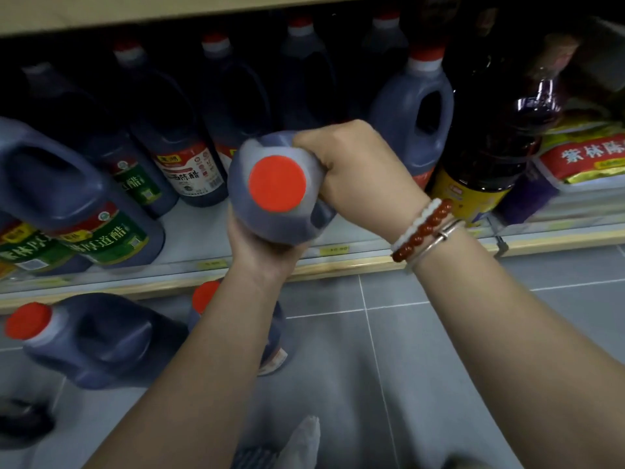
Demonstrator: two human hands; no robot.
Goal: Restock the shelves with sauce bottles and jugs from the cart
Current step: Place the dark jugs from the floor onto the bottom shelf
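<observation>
Jug (277, 184) held in both hands at the front of the shelf (338, 262), its orange-red cap facing the camera.

The right hand (351, 164) is closed in a fist round the jug's handle side, fingers curled out of sight over the top. The left hand (263, 242) cups the dark body from underneath, thumb up its left side and fingers wrapped under it. The jug is tipped towards the viewer and a little blurred, clear of the shelf board, in front of the gap between a red-labelled jug (189, 164) and a handled jug (416, 106) that stands beside a tall dark bottle (483, 130). Green-labelled jugs (111, 238) fill the shelf's left end. Beaded bracelets (422, 228) circle the right wrist. Lower down, two more jugs (88, 340) sit over the grey tiled floor (406, 333), one partly hidden by the left forearm.
</observation>
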